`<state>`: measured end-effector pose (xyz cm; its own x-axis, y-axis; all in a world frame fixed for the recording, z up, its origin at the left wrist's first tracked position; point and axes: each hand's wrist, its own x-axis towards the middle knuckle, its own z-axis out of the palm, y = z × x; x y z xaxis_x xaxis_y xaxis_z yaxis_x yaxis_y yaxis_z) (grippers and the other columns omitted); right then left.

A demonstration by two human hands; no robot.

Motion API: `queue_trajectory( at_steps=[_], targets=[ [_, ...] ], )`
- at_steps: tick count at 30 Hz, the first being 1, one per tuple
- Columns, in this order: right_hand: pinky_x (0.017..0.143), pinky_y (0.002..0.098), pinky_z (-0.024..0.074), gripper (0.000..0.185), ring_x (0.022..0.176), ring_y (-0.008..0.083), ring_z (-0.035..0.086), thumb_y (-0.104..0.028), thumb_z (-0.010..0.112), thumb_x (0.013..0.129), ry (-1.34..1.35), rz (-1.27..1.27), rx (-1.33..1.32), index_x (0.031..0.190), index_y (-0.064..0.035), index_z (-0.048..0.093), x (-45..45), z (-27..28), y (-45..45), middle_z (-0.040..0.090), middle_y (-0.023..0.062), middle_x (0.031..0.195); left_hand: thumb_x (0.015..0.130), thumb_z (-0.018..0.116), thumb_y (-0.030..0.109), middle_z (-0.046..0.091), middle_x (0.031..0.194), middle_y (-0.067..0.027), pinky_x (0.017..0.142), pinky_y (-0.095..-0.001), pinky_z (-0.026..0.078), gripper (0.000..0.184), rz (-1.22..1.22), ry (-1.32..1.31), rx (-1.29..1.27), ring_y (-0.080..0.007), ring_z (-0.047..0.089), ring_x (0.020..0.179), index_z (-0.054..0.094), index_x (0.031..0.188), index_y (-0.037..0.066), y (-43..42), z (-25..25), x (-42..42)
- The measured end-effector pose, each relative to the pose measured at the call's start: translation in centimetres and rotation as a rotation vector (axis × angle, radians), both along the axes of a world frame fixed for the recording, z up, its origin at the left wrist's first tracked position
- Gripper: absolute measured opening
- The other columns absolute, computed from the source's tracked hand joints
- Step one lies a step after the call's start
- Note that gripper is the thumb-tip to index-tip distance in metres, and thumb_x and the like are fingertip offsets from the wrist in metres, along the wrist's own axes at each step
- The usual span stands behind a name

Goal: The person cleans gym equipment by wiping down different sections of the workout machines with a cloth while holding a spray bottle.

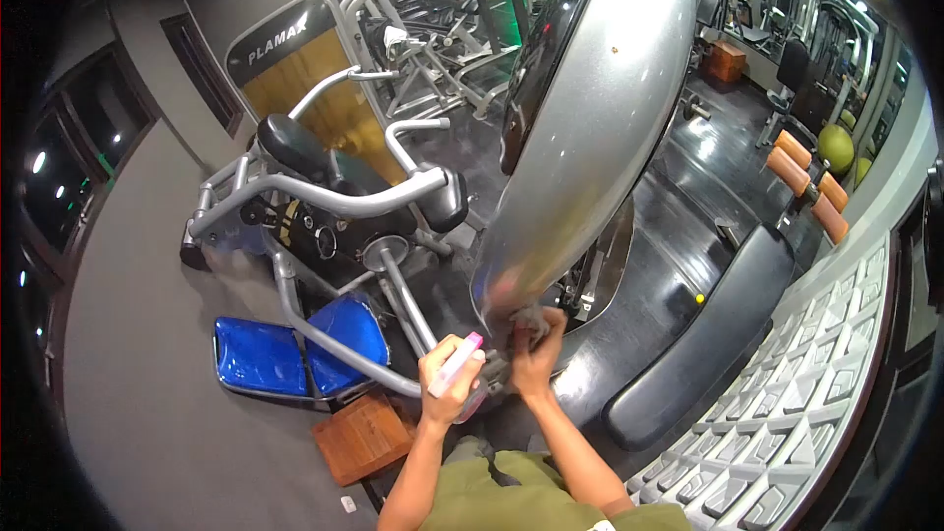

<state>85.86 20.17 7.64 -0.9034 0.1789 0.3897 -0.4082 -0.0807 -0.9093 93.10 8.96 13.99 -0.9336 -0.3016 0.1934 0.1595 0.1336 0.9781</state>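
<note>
My left hand point(448, 380) is closed around a spray bottle point(458, 362) with a pink and white top; most of the bottle's body is hidden by the fingers. To its right, my right hand point(536, 354) presses a greyish cloth point(529, 323) against the lower end of a large silver machine cover point(600, 108). The hand is slightly blurred, and the cloth is bunched under the fingers. The curved cover rises from my hands toward the top of the view.
A grey-framed exercise machine point(334, 199) with black pads stands left. Near it are a blue chair point(258, 356) and a wooden box point(362, 438). On the right lie a black padded bench point(703, 344), orange foam rollers point(790, 171) and a white textured wall panel point(787, 413).
</note>
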Motion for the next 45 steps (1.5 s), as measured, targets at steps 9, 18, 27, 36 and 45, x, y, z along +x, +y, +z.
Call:
queue_trajectory(
  at_steps=[9, 18, 27, 36, 45],
  targets=[
    [0.088, 0.0349, 0.0426, 0.039, 0.098, 0.0228, 0.049, -0.007, 0.064, 0.073, 0.361, -0.179, 0.125, 0.107, -0.0043, 0.047, 0.7, 1.8, 1.5, 0.045, 0.0122, 0.107, 0.090, 0.060, 0.016, 0.061, 0.069, -0.0084, 0.048, -0.0243, 0.043, 0.021, -0.020, 0.009, 0.150, -0.0114, 0.054, 0.048, 0.060, 0.083, -0.004, -1.2, -1.3, -1.5],
    [0.075, 0.0453, 0.0522, 0.046, 0.091, 0.0353, 0.061, 0.001, 0.069, 0.064, 0.298, -0.367, 0.431, 0.106, -0.0129, 0.057, 1.0, -5.5, -3.7, 0.056, 0.0190, 0.106, 0.091, 0.062, 0.014, 0.060, 0.069, -0.0047, 0.051, -0.0234, 0.042, 0.018, -0.244, -0.026, 0.140, -0.0082, 0.053, 0.052, 0.061, 0.080, 0.000, -7.7, -2.2, -3.6],
    [0.073, 0.0419, 0.0504, 0.043, 0.087, 0.0340, 0.059, -0.002, 0.076, 0.067, 0.354, -0.804, 0.360, 0.100, -0.0114, 0.050, 0.3, -0.8, -8.4, 0.055, 0.0179, 0.101, 0.089, 0.063, 0.009, 0.057, 0.074, -0.0032, 0.049, -0.0232, 0.039, 0.015, -0.473, -0.053, 0.173, -0.0071, 0.053, 0.053, 0.062, 0.078, -0.001, -15.9, -1.6, -6.3],
    [0.065, 0.0400, 0.0537, 0.039, 0.078, 0.0331, 0.067, -0.004, 0.078, 0.060, 0.150, -0.864, 0.621, 0.097, -0.0121, 0.067, 2.1, 2.8, -10.8, 0.065, 0.0120, 0.090, 0.089, 0.066, 0.013, 0.056, 0.064, 0.0012, 0.049, -0.0227, 0.039, 0.015, -0.661, -0.106, 0.120, -0.0050, 0.050, 0.051, 0.062, 0.079, 0.003, -19.7, -2.4, -8.2],
    [0.066, 0.0363, 0.0538, 0.040, 0.074, 0.0273, 0.068, -0.003, 0.076, 0.059, 0.029, -0.915, 0.782, 0.097, -0.0162, 0.073, 1.8, 1.1, -14.0, 0.067, 0.0053, 0.086, 0.089, 0.066, 0.013, 0.056, 0.062, 0.0027, 0.048, -0.0222, 0.039, 0.014, -0.779, -0.124, 0.143, -0.0039, 0.050, 0.051, 0.063, 0.080, 0.003, -21.1, -2.2, -9.5]
  ],
)
